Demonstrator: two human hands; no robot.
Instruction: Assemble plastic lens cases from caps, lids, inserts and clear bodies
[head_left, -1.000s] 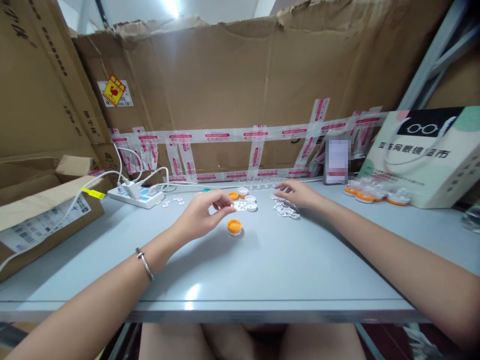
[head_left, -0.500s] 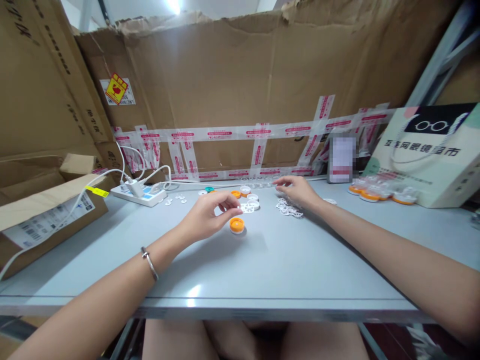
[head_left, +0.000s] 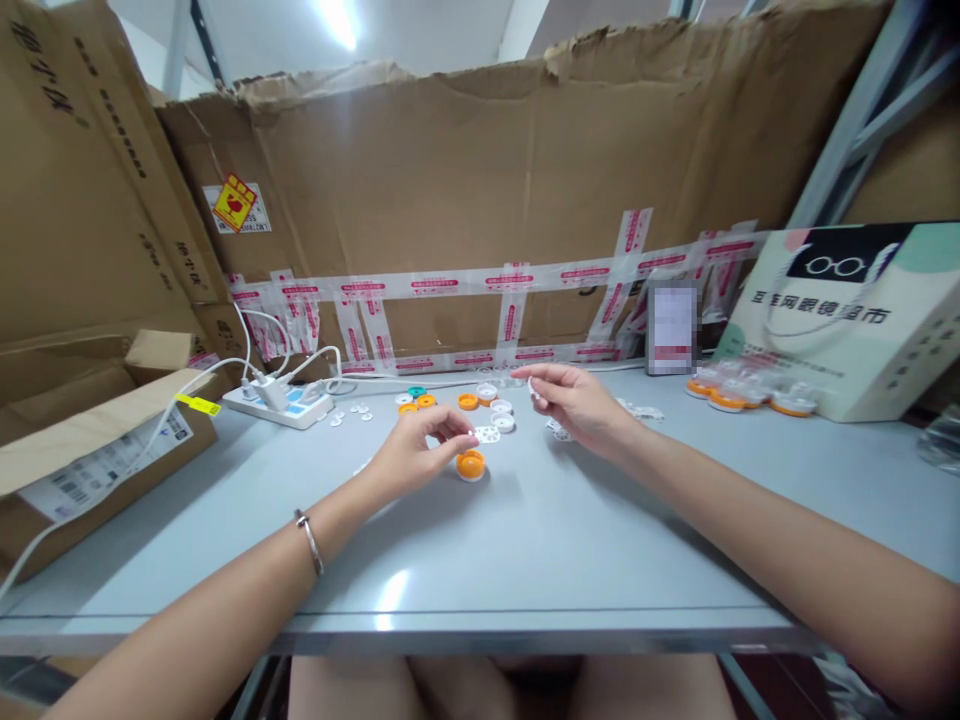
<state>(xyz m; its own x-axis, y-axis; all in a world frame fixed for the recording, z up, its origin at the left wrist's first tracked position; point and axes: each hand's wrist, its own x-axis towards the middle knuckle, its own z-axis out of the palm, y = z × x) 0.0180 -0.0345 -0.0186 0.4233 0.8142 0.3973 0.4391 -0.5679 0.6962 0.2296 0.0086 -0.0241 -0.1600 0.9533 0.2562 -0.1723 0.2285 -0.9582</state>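
Observation:
My left hand (head_left: 429,447) is closed in a pinch at a flat white perforated piece (head_left: 489,434), gripping its left edge between thumb and fingertips. Just below those fingertips an orange round cap with a white base (head_left: 471,466) rests on the table. My right hand (head_left: 574,402) pinches a small white piece (head_left: 533,388), whose exact shape is too small to make out. Partly covered by that hand lies a pile of white perforated pieces (head_left: 559,431). White round caps (head_left: 502,420) stand between the hands, with orange caps (head_left: 468,401) farther back.
At the left are an open cardboard box (head_left: 97,440) and a white power strip (head_left: 285,405) with cables. Small white discs (head_left: 352,413) lie near the strip. A phone (head_left: 671,328), orange-and-clear assemblies (head_left: 750,390) and a paper bag (head_left: 832,330) stand at the right.
My right hand has come left from over the white pile and now shows a small white piece in its fingers. My left hand stays by the orange cap. The view has tilted up slightly.

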